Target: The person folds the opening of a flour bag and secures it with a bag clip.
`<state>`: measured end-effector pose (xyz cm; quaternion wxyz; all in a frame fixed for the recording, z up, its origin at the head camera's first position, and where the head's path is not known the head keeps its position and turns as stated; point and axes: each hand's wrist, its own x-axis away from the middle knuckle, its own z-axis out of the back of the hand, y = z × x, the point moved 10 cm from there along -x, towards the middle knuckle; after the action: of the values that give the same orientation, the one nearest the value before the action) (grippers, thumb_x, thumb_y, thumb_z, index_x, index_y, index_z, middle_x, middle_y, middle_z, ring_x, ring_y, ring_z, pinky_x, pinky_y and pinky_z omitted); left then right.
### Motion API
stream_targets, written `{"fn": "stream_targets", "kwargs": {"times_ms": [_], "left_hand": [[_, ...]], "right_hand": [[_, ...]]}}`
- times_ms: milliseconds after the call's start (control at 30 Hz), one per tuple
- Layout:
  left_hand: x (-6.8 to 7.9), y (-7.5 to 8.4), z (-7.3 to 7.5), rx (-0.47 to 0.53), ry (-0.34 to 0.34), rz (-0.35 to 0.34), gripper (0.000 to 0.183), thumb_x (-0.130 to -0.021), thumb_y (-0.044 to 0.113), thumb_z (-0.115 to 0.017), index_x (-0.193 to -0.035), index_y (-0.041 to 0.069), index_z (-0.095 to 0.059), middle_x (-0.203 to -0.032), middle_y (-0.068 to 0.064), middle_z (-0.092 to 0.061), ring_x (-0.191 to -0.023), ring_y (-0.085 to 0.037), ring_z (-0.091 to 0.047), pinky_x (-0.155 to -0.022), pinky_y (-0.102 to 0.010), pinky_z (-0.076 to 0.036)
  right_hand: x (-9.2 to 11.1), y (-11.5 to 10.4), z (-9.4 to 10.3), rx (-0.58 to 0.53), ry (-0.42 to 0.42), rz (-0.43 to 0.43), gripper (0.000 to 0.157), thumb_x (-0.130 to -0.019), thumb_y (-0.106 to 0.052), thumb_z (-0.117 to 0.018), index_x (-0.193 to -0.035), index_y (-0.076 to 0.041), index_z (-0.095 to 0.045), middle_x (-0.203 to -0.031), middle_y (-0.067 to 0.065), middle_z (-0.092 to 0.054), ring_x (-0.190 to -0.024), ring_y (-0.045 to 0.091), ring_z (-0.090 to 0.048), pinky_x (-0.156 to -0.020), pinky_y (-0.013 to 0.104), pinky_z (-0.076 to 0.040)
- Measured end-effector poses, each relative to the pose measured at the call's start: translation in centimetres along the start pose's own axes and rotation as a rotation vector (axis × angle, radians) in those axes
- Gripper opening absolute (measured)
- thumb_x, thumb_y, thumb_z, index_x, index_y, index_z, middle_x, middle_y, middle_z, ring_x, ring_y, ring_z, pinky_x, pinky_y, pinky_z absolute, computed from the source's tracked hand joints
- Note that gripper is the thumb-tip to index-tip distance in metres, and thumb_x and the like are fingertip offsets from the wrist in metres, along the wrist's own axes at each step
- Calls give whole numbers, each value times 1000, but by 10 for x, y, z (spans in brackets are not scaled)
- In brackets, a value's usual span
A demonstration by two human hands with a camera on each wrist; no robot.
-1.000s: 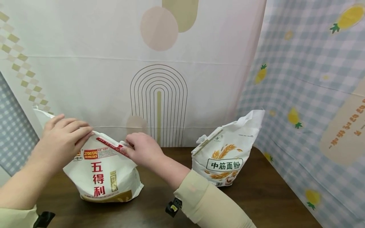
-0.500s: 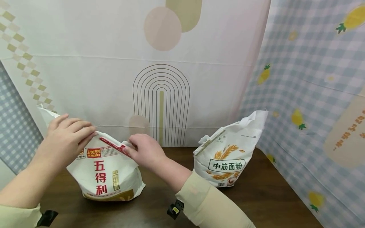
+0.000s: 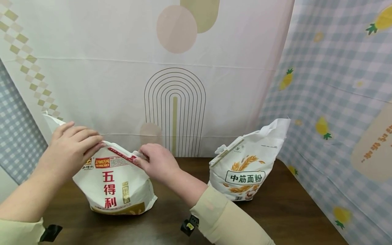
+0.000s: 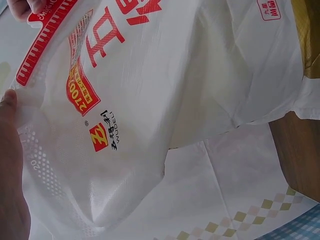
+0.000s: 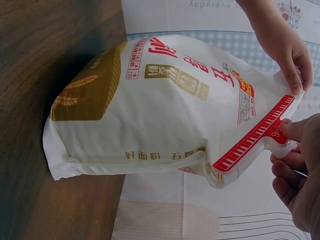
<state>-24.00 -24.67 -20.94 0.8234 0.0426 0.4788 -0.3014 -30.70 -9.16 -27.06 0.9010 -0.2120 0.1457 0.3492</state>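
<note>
A white flour bag (image 3: 92, 183) with red lettering stands on the table, its folded top slanting up to the left. Along that top runs a red and white bag clip (image 5: 255, 135), closed over the fold as far as I can see. My right hand (image 3: 160, 163) pinches the clip's protruding tab between thumb and fingers, clearest in the right wrist view. Beyond the clip's upper end, my left hand (image 3: 71, 144) pinches the bag's top edge, thumb in front. Its other fingers lie over the top, and the far side of the bag is hidden.
Another white flour bag (image 3: 243, 173) with wheat ears printed on it stands to the right, a strip with a white knob (image 3: 221, 149) at its slanted top. Both bags rest on a dark wooden table (image 3: 284, 211). Patterned cloth (image 3: 122, 88) hangs behind and at the sides.
The head view has shifted slightly, so everything sits a little farther right in it. Both hands keep their hold on the bag top and clip, with hardly any visible movement.
</note>
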Motion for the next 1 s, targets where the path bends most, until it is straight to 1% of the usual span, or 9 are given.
{"fn": "stream_targets", "kwargs": {"times_ms": [133,267,367,433,500,567,633,767,1000], "left_hand": [[0,0,-1,2,-4,2,56,-105,52,-37,-94,10,-74,-93,-8,-71,-94,-35,-61,-113,-53,-27],[0,2,0,-2,8,6,56,-105,51,-37,-94,10,-73,-92,-8,-71,-93,-36,-61,-113,-53,-28],[-1,2,1,-4,19,10,56,-105,51,-37,-94,9,-73,-92,-10,-71,-92,-37,-60,-113,-53,-28],[-1,2,2,-6,20,14,57,-105,51,-37,-94,8,-73,-93,-11,-71,-92,-37,-60,-113,-53,-28],[-1,1,1,-6,19,17,58,-105,51,-37,-94,8,-74,-93,-11,-71,-92,-37,-60,-114,-53,-27],[0,1,2,-9,16,21,58,-105,52,-37,-95,8,-74,-94,-12,-70,-93,-37,-60,-114,-52,-27],[0,0,2,-12,11,22,57,-105,51,-37,-96,8,-73,-94,-12,-70,-93,-37,-60,-114,-53,-27],[1,-1,0,-20,-1,30,56,-105,51,-37,-98,9,-73,-96,-12,-70,-95,-37,-60,-114,-53,-27],[-1,-1,1,-30,26,31,55,-104,51,-39,-101,8,-73,-97,-13,-71,-94,-39,-61,-113,-55,-28]], "right_hand": [[1,1,-1,5,-1,-1,26,-95,-34,-68,-78,-21,-53,-73,-10,-49,-71,7,-45,-58,18,-35],[0,2,-1,-12,-12,-25,34,-94,-39,-68,-73,-19,-50,-72,-8,-47,-68,8,-44,-56,20,-34],[0,3,-2,-21,-22,-48,33,-93,-42,-69,-74,-20,-52,-73,-6,-48,-65,8,-43,-54,20,-34],[0,4,-2,-30,-28,-61,27,-92,-42,-69,-80,-21,-60,-75,-7,-50,-65,8,-43,-54,20,-35],[0,5,-4,-37,-28,-67,20,-93,-41,-69,-90,-21,-66,-78,-9,-53,-68,6,-45,-55,19,-36],[0,5,-5,-46,-25,-67,20,-94,-40,-68,-100,-21,-69,-81,-10,-54,-70,5,-47,-58,18,-38],[1,6,-6,-58,-18,-69,23,-94,-39,-68,-109,-21,-70,-85,-12,-56,-74,4,-49,-61,17,-40],[2,8,-7,-75,2,-64,29,-95,-39,-67,-117,-22,-69,-93,-12,-61,-80,4,-52,-65,17,-42],[3,11,-13,-115,8,-73,46,-91,-44,-71,-131,-24,-61,-105,-10,-63,-85,3,-53,-68,20,-45]]}}
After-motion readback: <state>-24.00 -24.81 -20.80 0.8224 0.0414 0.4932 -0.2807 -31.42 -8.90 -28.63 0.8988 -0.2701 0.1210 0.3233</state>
